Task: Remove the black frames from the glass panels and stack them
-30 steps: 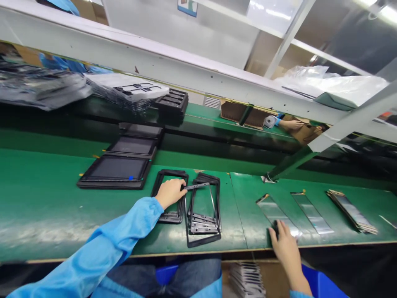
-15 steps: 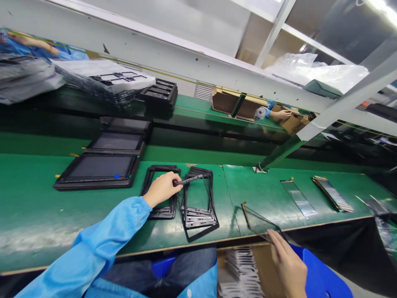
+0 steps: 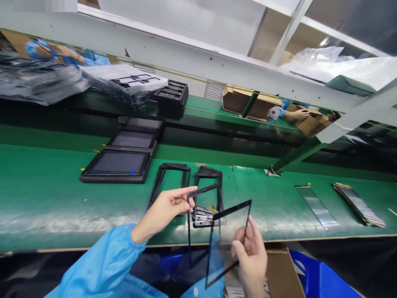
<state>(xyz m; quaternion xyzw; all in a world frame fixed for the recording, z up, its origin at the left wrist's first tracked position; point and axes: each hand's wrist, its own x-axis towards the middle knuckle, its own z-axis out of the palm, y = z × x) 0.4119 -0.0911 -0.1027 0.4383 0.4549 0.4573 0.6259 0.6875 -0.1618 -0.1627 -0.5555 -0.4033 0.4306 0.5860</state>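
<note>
My left hand pinches a thin black plastic frame by its upper left corner, holding it upright over the bench's front edge. In my right hand is a clear glass panel with a black border, gripped at its right side and tilted. The panel stands close beside the frame and overlaps part of it in view; whether they touch I cannot tell. Behind them, two piles of similar frames lie on the green bench, a left pile and a right pile. The panel partly hides the right pile.
Dark screens in black trays lie at the left. Farther right are a single glass panel and a stack of panels. A slanted post rises behind. Below sit a cardboard box and a blue bin. Co-workers' hands show beyond the shelf.
My left hand has lifted the frame off the right pile toward me. My right hand has brought the glass panel leftward and raised it beside the frame. The view has shifted slightly.
</note>
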